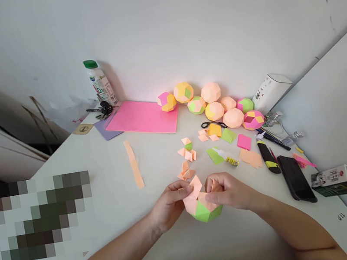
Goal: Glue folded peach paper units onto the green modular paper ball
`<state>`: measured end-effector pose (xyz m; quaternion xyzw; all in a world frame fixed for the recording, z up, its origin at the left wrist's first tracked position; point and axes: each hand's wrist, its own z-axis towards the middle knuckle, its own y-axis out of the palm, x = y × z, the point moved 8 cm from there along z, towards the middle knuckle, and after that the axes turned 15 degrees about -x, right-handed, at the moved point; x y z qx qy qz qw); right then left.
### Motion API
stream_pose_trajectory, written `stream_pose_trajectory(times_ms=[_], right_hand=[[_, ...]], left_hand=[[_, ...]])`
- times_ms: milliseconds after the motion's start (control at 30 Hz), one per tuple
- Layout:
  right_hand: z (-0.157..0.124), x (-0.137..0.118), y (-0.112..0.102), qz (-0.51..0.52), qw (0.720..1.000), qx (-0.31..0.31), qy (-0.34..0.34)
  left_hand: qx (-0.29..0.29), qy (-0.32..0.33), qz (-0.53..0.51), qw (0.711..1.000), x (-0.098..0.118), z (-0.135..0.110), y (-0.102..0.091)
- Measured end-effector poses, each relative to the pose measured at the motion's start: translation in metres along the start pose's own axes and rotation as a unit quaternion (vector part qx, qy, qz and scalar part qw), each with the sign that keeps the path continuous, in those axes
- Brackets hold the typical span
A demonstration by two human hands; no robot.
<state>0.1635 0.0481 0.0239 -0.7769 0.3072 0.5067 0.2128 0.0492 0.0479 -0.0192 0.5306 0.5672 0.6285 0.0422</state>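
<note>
Between my hands, above the front of the table, is a partly open paper ball (205, 211) made of peach and green facets. My left hand (175, 195) pinches its left side by a peach flap that sticks up. On the right side, my right hand (227, 189) has thumb and fingers closed on the ball's peach edge. Its fingertips are partly hidden behind the paper. Just beyond the ball lie small folded peach paper pieces (185, 171), some in little clusters, one with green. A glue bottle (227, 156) with a white nozzle rests on green paper.
Finished paper balls (211, 92) sit along the wall. A pink sheet (143, 118) and a peach strip (134, 164) lie left of centre. Scissors (207, 124), a box cutter (268, 156), a phone (296, 178) and a milk carton (338, 180) are to the right. A bottle (100, 84) stands at back left.
</note>
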Motion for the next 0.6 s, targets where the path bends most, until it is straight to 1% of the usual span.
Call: stream_pose_trajectory(times_ms=[133,267,433,600], right_hand=[[0.0005,0.0015,-0.0019,0.005,1.000,0.019,-0.004],[0.0010,0.0027,-0.0035,0.008,0.999,0.030,-0.006],[0.0015,0.0001,-0.0021,0.025,0.999,0.020,-0.015],[0.0007,0.0015,-0.0017,0.020,1.000,0.019,-0.002]], left_hand=[[0.004,0.011,-0.020,1.000,-0.0012,0.0005,-0.0003],[-0.005,0.018,-0.032,0.999,-0.0018,0.0018,0.0005],[-0.009,0.022,-0.037,0.999,-0.0014,0.0013,0.0017],[-0.002,0.031,-0.023,0.999,0.0003,-0.0013,0.0017]])
